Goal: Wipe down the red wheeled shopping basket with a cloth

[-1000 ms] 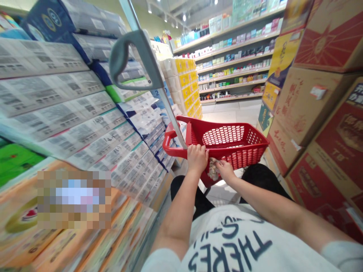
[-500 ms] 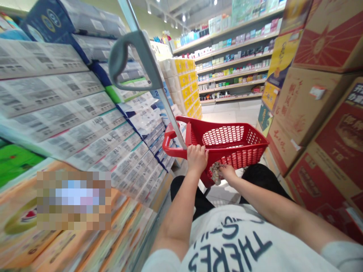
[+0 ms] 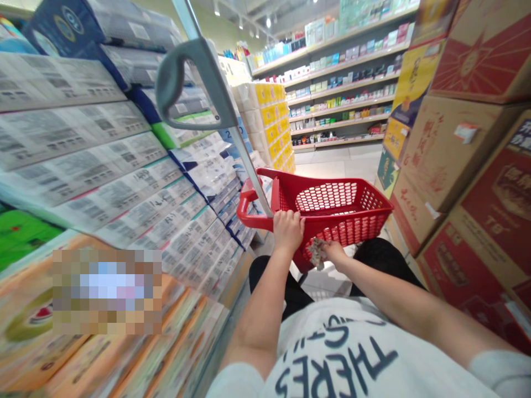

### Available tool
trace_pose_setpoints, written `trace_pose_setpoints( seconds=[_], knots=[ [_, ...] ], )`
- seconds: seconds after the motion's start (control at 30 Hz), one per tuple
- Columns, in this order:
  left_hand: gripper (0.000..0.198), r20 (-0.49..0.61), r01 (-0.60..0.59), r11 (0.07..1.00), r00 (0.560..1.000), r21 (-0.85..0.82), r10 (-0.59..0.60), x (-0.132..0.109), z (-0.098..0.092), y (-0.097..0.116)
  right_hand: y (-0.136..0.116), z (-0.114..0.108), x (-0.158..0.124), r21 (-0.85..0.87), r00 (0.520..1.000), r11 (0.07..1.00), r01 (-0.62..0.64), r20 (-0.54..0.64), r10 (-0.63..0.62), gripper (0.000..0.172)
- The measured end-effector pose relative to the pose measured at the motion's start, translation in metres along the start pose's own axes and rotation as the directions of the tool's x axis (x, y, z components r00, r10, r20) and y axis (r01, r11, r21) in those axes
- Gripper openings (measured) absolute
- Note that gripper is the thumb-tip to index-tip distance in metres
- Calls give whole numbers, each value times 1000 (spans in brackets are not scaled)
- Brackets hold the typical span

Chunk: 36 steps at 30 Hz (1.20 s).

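A red plastic shopping basket (image 3: 365,202) stands in front of me in a store aisle, with a long grey pull handle (image 3: 194,83) rising up to the left. My left hand (image 3: 287,229) grips the basket's near rim where the handle's pole meets it. My right hand (image 3: 334,251) holds a crumpled greyish cloth (image 3: 317,251) pressed against the basket's near outer wall, just right of my left hand. The basket looks empty inside.
Stacked packs of tissue paper (image 3: 124,182) fill the left side, with yellow packs (image 3: 276,124) further on. Red and brown cartons (image 3: 468,166) are piled on the right. Shelves of goods (image 3: 344,94) cross the far end of the tiled aisle.
My right hand with the cloth has shifted slightly along the basket's near wall. My left hand has stayed on the rim.
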<state>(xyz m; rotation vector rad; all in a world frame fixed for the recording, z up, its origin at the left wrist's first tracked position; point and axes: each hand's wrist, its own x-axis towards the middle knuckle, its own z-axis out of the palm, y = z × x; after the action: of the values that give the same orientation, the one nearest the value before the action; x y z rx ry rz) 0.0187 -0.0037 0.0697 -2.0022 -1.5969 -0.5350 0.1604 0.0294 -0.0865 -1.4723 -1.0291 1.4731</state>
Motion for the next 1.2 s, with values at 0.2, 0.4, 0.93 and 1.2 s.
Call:
trace_pose_setpoints(
  seconds=[0.2,0.4,0.93,1.2],
  knots=[
    [27,-13,-11,1000,1000,7,12,0,1,-1,-9,4,-9,0,999,999,32,-2,-32,4],
    [26,-24,-9,1000,1000,-3,9,0,1,-1,-14,6,-12,10,994,994,113,-7,-113,16],
    [24,-25,-22,1000,999,-8,22,-1,0,-2,-18,-1,-19,84,989,987,138,-59,-133,12],
    [24,-8,-31,1000,1000,-4,31,-2,1,-2,1,-18,-17,-6,996,998,58,-63,-58,7]
  ],
)
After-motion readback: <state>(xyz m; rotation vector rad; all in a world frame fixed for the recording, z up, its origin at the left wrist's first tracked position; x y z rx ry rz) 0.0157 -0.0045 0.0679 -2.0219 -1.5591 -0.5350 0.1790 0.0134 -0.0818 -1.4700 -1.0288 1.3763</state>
